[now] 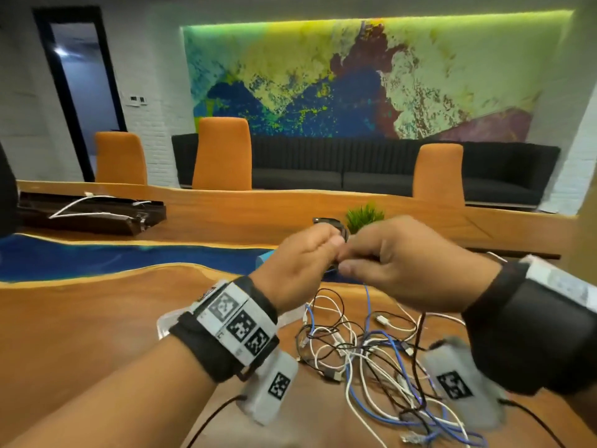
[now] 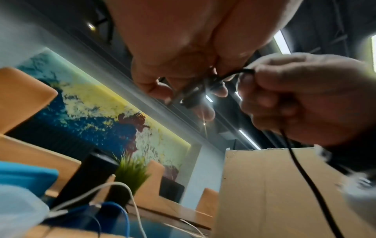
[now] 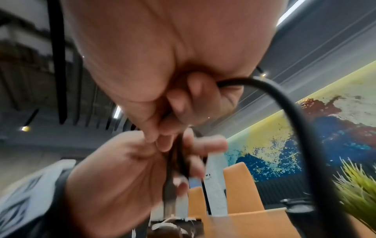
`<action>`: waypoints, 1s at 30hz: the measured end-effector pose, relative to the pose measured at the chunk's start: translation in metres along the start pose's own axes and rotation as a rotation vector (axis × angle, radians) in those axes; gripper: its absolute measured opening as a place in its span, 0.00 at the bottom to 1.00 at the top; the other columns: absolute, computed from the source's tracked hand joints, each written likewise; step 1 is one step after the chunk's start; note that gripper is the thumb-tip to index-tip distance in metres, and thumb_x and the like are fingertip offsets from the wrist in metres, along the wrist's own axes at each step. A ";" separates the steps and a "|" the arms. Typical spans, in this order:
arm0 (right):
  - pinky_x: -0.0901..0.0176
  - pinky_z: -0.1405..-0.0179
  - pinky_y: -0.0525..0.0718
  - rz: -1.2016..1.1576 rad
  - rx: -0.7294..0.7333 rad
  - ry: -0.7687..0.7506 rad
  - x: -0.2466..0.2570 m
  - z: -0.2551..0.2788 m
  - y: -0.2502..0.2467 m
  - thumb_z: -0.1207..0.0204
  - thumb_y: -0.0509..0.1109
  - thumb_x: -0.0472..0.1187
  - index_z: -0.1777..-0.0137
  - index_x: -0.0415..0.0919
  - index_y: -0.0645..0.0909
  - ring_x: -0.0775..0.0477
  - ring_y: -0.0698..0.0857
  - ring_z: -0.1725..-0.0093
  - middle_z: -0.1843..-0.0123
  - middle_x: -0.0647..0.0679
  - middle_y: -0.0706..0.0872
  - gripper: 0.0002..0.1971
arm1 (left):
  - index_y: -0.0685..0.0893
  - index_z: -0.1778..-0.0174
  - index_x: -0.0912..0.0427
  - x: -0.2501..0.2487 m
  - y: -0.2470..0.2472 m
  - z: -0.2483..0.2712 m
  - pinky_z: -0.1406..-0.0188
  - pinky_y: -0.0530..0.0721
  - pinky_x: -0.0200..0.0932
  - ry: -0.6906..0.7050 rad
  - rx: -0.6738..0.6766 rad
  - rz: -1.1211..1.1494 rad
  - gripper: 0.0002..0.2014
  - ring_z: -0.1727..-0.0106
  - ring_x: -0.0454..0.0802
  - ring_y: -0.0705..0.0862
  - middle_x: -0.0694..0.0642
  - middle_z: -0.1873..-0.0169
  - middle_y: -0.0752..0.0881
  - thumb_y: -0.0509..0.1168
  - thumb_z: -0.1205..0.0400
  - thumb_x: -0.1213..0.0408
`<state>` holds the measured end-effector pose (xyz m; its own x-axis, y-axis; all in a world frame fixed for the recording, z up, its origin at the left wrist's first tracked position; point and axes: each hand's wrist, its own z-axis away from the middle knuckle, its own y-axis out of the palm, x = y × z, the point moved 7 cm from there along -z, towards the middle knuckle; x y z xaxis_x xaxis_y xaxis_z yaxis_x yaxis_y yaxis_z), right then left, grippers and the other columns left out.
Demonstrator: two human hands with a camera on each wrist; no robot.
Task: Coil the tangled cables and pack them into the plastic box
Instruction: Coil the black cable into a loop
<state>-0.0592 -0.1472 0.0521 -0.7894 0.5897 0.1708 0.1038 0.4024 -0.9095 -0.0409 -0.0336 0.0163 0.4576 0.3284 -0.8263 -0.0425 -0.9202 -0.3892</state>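
Two hands are in view, the left hand (image 1: pixel 298 263) and the right hand (image 1: pixel 416 270), and together they pinch one black cable (image 2: pixel 301 169). Each wrist carries one strap with one grey camera block below it, so two blocks. On the desk (image 1: pixel 97 318), near its front edge, lies one tangle of cables (image 1: pixel 371 357) in three colours: white, blue and black; the single cables I cannot count. Behind the far edge stand three orange chairs (image 1: pixel 223 153). One green plant (image 1: pixel 365 216) and one sofa (image 1: pixel 371 166) are visible.
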 end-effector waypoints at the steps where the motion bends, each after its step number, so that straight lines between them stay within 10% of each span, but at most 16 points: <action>1: 0.57 0.62 0.82 -0.020 -0.059 0.003 -0.004 -0.002 -0.011 0.20 0.70 0.47 0.56 0.49 0.89 0.58 0.84 0.62 0.64 0.56 0.86 0.07 | 0.81 0.52 0.70 0.000 0.005 0.003 0.56 0.84 0.57 -0.017 0.037 0.027 0.18 0.57 0.55 0.82 0.57 0.62 0.86 0.54 0.13 0.57; 4: 0.55 0.56 0.84 -0.123 -0.227 0.048 -0.022 -0.002 -0.026 0.20 0.72 0.42 0.55 0.48 0.89 0.57 0.86 0.59 0.62 0.56 0.89 0.05 | 0.84 0.51 0.65 0.000 0.011 0.007 0.76 0.72 0.39 -0.154 0.077 0.281 0.18 0.69 0.52 0.73 0.52 0.70 0.85 0.52 0.10 0.60; 7: 0.62 0.52 0.83 -0.312 -0.325 0.144 -0.037 0.003 -0.022 0.19 0.69 0.37 0.50 0.45 0.90 0.59 0.87 0.54 0.57 0.56 0.91 0.08 | 0.81 0.56 0.59 -0.002 0.016 0.007 0.71 0.67 0.37 -0.248 0.154 0.507 0.16 0.72 0.42 0.71 0.54 0.64 0.86 0.51 0.09 0.60; 12: 0.76 0.76 0.73 -0.840 -0.248 0.257 -0.038 0.011 -0.006 0.17 0.66 0.34 0.42 0.36 0.88 0.61 0.78 0.75 0.72 0.57 0.86 0.10 | 0.78 0.44 0.57 -0.004 0.017 0.003 0.70 0.65 0.37 -0.328 0.140 0.720 0.12 0.74 0.39 0.68 0.50 0.66 0.81 0.52 0.10 0.56; 19: 0.54 0.51 0.89 -0.667 -0.321 0.284 -0.043 0.005 -0.004 0.23 0.74 0.36 0.50 0.36 0.89 0.46 0.91 0.55 0.55 0.41 0.92 0.06 | 0.78 0.52 0.56 0.005 0.023 -0.001 0.69 0.66 0.39 -0.389 0.044 0.693 0.11 0.74 0.42 0.71 0.50 0.68 0.77 0.53 0.10 0.56; 30: 0.69 0.62 0.85 -0.872 -0.223 0.248 -0.035 0.002 0.001 0.19 0.68 0.30 0.46 0.25 0.86 0.55 0.87 0.64 0.62 0.43 0.90 0.08 | 0.78 0.62 0.52 0.009 0.024 0.004 0.68 0.64 0.39 -0.386 0.117 0.774 0.16 0.73 0.40 0.76 0.47 0.69 0.78 0.54 0.12 0.51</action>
<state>-0.0330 -0.1685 0.0444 -0.4942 0.1377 0.8584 -0.3308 0.8833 -0.3321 -0.0411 -0.0516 -0.0024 -0.0696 -0.3109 -0.9479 -0.3175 -0.8939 0.3166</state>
